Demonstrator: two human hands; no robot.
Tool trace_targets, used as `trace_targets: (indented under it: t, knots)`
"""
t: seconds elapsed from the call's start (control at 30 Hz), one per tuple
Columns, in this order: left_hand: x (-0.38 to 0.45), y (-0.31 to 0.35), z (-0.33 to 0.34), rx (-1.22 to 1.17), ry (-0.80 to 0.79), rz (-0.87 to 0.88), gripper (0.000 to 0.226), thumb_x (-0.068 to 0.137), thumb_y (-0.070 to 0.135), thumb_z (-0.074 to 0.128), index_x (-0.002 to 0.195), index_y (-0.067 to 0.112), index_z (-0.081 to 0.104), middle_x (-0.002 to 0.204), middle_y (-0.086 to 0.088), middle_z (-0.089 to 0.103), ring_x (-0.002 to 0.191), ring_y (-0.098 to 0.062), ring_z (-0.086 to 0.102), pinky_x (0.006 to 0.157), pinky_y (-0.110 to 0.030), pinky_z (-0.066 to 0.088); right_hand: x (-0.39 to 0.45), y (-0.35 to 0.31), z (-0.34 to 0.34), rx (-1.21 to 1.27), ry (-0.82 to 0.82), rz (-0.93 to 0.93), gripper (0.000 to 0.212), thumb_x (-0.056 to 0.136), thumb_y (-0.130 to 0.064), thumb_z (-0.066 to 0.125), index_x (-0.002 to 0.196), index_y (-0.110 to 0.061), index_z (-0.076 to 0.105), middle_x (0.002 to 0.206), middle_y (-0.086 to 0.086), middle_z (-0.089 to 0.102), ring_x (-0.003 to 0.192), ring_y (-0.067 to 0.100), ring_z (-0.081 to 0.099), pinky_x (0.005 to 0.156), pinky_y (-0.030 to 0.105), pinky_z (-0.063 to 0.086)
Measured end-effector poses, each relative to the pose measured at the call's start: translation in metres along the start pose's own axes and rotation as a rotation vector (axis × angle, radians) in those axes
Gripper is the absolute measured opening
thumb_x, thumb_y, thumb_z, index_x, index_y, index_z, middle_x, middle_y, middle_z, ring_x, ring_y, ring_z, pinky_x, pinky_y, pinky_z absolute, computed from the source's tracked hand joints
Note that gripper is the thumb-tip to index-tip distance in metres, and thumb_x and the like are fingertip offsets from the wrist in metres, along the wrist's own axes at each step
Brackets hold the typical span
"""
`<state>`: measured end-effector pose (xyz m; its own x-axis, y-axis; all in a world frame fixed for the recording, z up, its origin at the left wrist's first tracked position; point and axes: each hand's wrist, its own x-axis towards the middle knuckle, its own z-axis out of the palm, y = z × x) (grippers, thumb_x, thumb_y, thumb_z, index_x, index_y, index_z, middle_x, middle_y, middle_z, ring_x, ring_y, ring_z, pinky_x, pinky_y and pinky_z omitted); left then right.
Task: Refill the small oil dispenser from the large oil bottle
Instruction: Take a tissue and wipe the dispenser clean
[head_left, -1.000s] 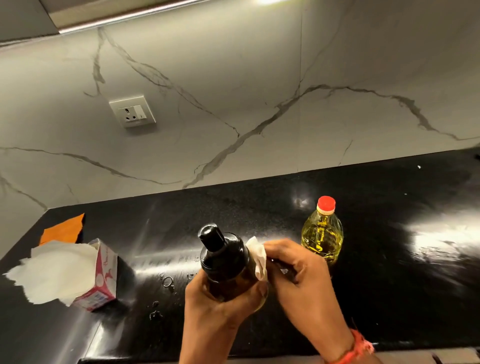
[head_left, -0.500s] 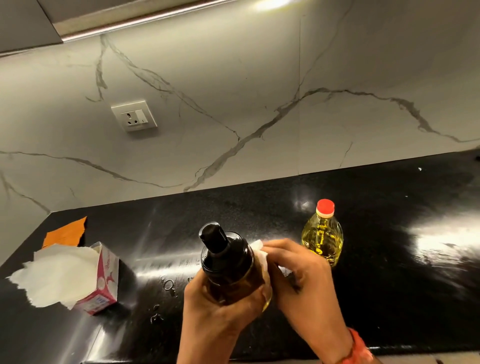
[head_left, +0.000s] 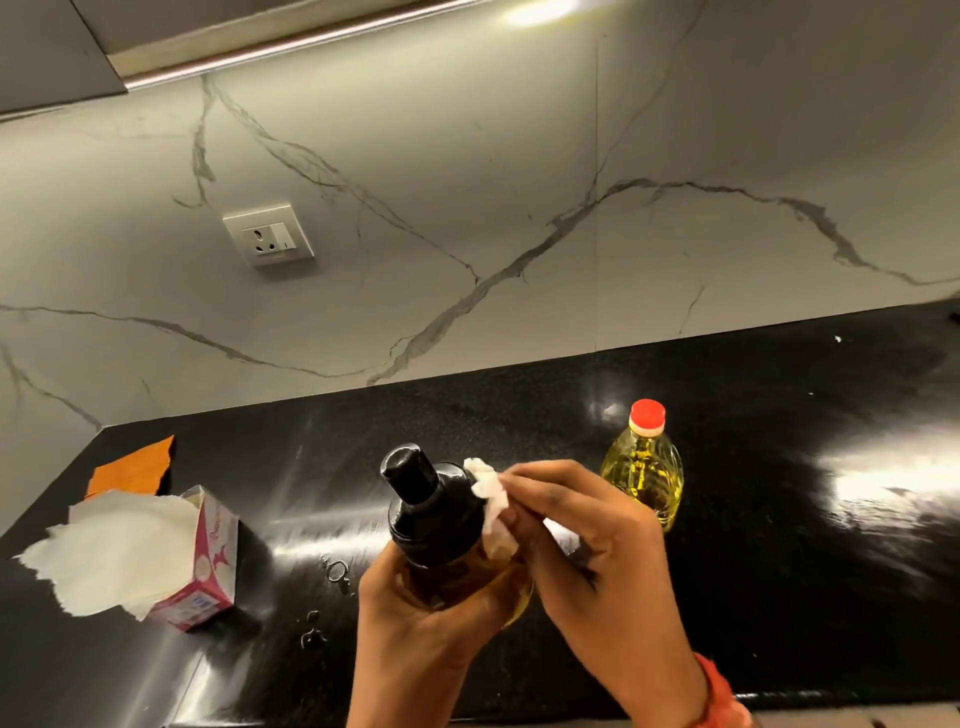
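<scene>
My left hand (head_left: 415, 618) grips the small oil dispenser (head_left: 434, 525), a dark bottle with a black cap, held tilted above the counter. My right hand (head_left: 576, 530) presses a crumpled white tissue (head_left: 491, 493) against the dispenser's right shoulder. The large oil bottle (head_left: 643, 467), clear with yellow oil and a red cap on, stands upright on the counter just behind my right hand.
The black counter (head_left: 805, 545) has small drops (head_left: 335, 569) left of the dispenser. An open tissue box (head_left: 208, 561) with white sheets spilling out lies at the left, an orange cloth (head_left: 132, 467) behind it. A wall socket (head_left: 267, 234) sits on the marble backsplash.
My right hand has slid the tissue upward along the dispenser's side toward the cap. The left hand keeps its grip on the dispenser.
</scene>
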<state>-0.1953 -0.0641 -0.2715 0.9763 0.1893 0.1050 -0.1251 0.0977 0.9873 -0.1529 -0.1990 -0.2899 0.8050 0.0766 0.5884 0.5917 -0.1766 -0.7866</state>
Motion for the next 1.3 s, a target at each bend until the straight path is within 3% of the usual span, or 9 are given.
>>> trace_targets:
  t: [0.13,0.23,0.37,0.53,0.73,0.83,0.97,1.13,1.3]
  knots:
    - [0.003,0.011,-0.009,0.012,-0.039,0.053,0.058,0.035,0.022,0.097,0.090,0.023,0.082,0.088,-0.015,0.079,0.077,-0.028,0.078,0.065,-0.032,0.063,-0.013,0.021,-0.002,0.000,-0.065,0.110,0.020,0.088,-0.016,0.075,0.102,-0.030,0.079,0.098,-0.020,0.073,0.092,0.005,0.072,0.075,0.025,0.059]
    - [0.010,0.018,-0.013,0.081,-0.015,0.046,0.063,0.029,0.037,0.099,0.089,0.034,0.080,0.092,-0.008,0.080,0.080,-0.027,0.078,0.063,-0.031,0.063,-0.027,0.017,0.001,-0.053,-0.008,0.034,0.020,0.083,-0.015,0.078,0.099,-0.027,0.080,0.096,-0.019,0.072,0.089,0.002,0.072,0.072,0.018,0.056]
    - [0.012,0.019,-0.009,0.042,-0.031,0.041,0.072,0.023,0.052,0.101,0.090,0.032,0.081,0.091,-0.012,0.080,0.079,-0.026,0.078,0.061,-0.027,0.061,-0.012,0.002,0.006,-0.046,0.096,-0.020,0.019,0.087,-0.015,0.075,0.104,-0.019,0.080,0.101,-0.015,0.073,0.092,0.005,0.072,0.073,0.024,0.060]
    - [0.004,0.014,-0.002,0.017,-0.086,0.050,0.060,0.037,0.017,0.094,0.095,0.023,0.081,0.093,-0.019,0.079,0.080,-0.031,0.078,0.061,-0.031,0.061,0.014,0.003,0.002,0.050,0.022,0.035,0.021,0.090,-0.019,0.065,0.106,-0.024,0.078,0.103,-0.014,0.073,0.098,0.011,0.072,0.075,0.035,0.062]
    - [0.008,0.023,-0.001,-0.054,-0.054,0.060,0.056,0.033,0.017,0.090,0.088,0.019,0.081,0.088,-0.007,0.080,0.074,-0.019,0.078,0.058,-0.026,0.061,-0.009,0.009,0.001,0.001,0.022,0.054,0.039,0.086,-0.005,0.074,0.110,-0.035,0.073,0.106,-0.018,0.071,0.097,0.010,0.072,0.074,0.036,0.061]
    - [0.009,0.019,0.002,-0.022,0.054,0.050,0.080,0.020,0.032,0.099,0.095,0.014,0.076,0.086,-0.013,0.079,0.068,-0.019,0.077,0.053,-0.024,0.058,-0.014,0.002,0.005,0.013,-0.015,0.066,0.056,0.082,-0.008,0.074,0.125,-0.043,0.066,0.125,-0.021,0.065,0.117,0.007,0.066,0.088,0.031,0.060]
    - [0.007,0.018,0.008,-0.022,0.141,0.036,0.059,0.037,0.023,0.096,0.093,0.018,0.077,0.083,-0.014,0.078,0.058,-0.019,0.072,0.041,-0.023,0.052,-0.019,-0.007,0.004,0.137,-0.271,0.163,0.084,0.082,-0.007,0.082,0.145,-0.050,0.048,0.148,-0.024,0.052,0.138,0.000,0.049,0.112,0.030,0.046]
    - [0.004,0.026,0.011,0.041,0.061,0.103,0.089,0.021,0.059,0.097,0.099,0.023,0.076,0.094,-0.002,0.080,0.083,-0.016,0.078,0.062,-0.017,0.058,-0.017,-0.004,0.009,0.142,-0.171,0.203,0.081,0.077,-0.014,0.087,0.141,-0.048,0.052,0.132,-0.017,0.066,0.121,0.007,0.066,0.097,0.035,0.057]
    - [0.014,0.030,-0.003,0.047,-0.197,0.067,0.068,0.037,0.031,0.097,0.102,0.039,0.078,0.111,0.007,0.078,0.101,-0.011,0.075,0.077,-0.023,0.060,-0.014,-0.007,0.001,0.332,-0.257,0.301,0.088,0.070,-0.003,0.091,0.143,-0.038,0.056,0.125,-0.008,0.074,0.117,0.014,0.070,0.095,0.041,0.059]
